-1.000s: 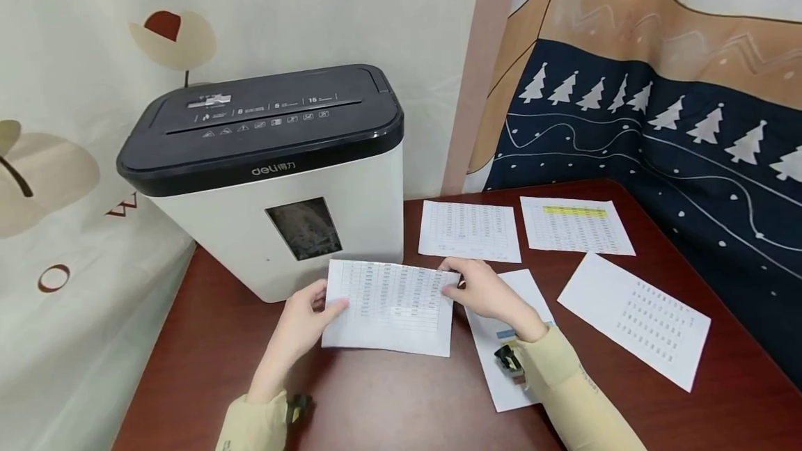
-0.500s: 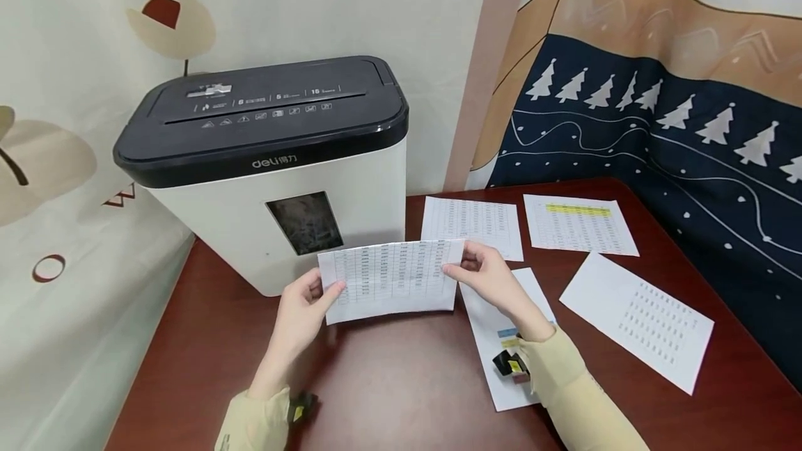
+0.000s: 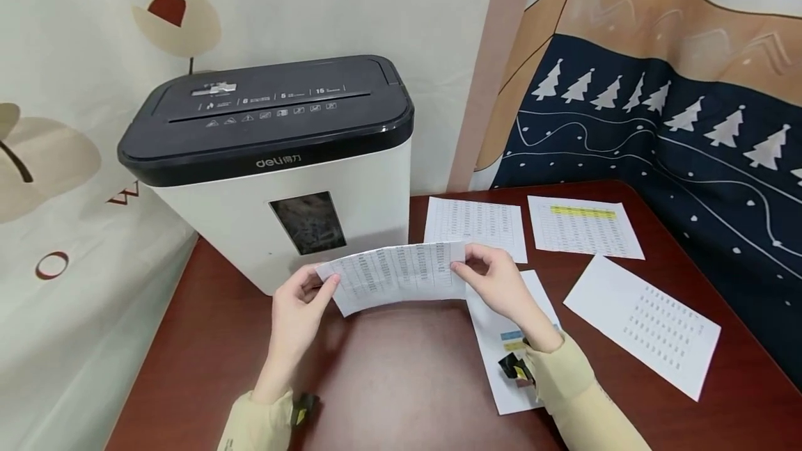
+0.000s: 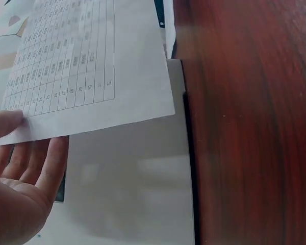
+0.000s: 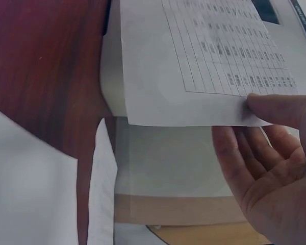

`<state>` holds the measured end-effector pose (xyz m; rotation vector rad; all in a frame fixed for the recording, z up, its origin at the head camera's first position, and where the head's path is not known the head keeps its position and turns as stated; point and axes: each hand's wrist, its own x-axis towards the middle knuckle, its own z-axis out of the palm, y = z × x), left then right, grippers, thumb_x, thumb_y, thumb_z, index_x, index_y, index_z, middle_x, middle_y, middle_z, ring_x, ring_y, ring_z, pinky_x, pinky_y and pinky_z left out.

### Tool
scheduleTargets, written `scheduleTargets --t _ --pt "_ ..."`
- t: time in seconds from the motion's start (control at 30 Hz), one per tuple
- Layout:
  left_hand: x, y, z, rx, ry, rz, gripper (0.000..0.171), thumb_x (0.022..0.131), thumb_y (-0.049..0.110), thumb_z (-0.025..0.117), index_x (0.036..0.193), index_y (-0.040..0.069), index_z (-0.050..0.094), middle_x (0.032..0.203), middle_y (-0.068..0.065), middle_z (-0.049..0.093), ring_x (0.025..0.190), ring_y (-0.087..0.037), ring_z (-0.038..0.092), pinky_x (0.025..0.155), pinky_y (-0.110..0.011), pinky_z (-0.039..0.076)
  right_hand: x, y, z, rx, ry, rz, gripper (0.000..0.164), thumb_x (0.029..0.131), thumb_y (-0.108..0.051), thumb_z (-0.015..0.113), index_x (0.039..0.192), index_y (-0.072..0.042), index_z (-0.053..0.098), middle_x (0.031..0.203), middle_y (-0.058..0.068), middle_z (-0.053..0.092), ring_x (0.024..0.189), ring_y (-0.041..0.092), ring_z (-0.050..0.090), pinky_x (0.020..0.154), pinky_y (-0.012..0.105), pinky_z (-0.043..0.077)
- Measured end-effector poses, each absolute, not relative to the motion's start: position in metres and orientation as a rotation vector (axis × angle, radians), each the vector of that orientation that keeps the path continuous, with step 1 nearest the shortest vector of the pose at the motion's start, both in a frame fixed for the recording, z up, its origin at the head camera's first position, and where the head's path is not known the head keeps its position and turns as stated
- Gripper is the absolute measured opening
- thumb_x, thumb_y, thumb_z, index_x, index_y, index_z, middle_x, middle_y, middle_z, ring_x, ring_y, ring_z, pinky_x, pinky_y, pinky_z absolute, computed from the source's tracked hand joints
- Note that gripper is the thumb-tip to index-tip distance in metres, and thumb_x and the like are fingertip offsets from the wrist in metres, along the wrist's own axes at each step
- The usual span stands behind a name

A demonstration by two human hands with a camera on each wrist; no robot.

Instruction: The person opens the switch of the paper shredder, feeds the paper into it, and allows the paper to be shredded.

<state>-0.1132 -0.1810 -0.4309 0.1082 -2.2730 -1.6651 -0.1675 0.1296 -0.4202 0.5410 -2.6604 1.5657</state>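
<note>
Both hands hold up a white sheet of paper (image 3: 397, 273) printed with a table of rows, in front of the paper shredder (image 3: 351, 207). At its left edge my left hand (image 3: 301, 305) pinches the sheet, thumb in front and fingers behind, as the left wrist view also shows on the paper (image 4: 137, 76). My right hand (image 3: 498, 280) pinches the right edge the same way; in the right wrist view the thumb lies over the printed side of the sheet (image 5: 153, 97). The sheet bows a little between the hands. The shredder's long slot (image 3: 269, 107) lies in its black top.
On the reddish-brown table (image 3: 388, 381) to the right lie several printed sheets, among them one with a yellow band (image 3: 585, 235) and a tilted one (image 3: 645, 326). Another sheet (image 3: 510, 388) lies partly under my right forearm. Patterned curtains (image 3: 601, 131) stand behind the table.
The sheet has been raised and tipped from facing up toward standing, and its left end now dips and bends. Both hands still hold its edges.
</note>
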Motion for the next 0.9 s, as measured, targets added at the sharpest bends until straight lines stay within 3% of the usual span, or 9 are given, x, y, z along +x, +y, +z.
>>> scheduleTargets --t 0.3,0.63,0.9 --pt "-0.11 -0.184 -0.425 0.096 -2.294 -1.628 0.015 0.096 0.005 0.074 0.11 -0.002 0.075 0.104 -0.024 0.077 0.082 0.007 0.068 0.078 -0.007 0.056 -0.163 0.13 -0.413 0.488 -2.635 1.596 0.006 0.1 -0.009 0.07 0.099 -0.005 0.075 0.101 0.012 0.079 0.09 0.011 0.072 0.083 0.014 0.058" --pt "-0.105 -0.182 -0.413 0.068 -2.23 -1.616 0.013 0.094 0.0 0.074 0.107 -0.003 0.076 0.098 -0.023 0.076 0.078 0.005 0.069 0.076 -0.009 0.058 -0.158 0.131 -0.404 0.482 -2.635 1.579 0.008 0.101 -0.012 0.069 0.097 -0.006 0.073 0.103 0.013 0.079 0.089 0.017 0.073 0.081 0.015 0.059" --pt "-0.101 -0.185 -0.392 0.013 -2.19 -1.598 0.013 0.093 -0.002 0.075 0.106 -0.004 0.075 0.088 0.019 0.072 0.078 0.004 0.07 0.075 -0.011 0.059 -0.158 0.132 -0.385 0.505 -2.618 1.626 0.01 0.101 -0.011 0.068 0.106 -0.004 0.074 0.107 0.017 0.078 0.092 0.022 0.078 0.081 0.03 0.067"
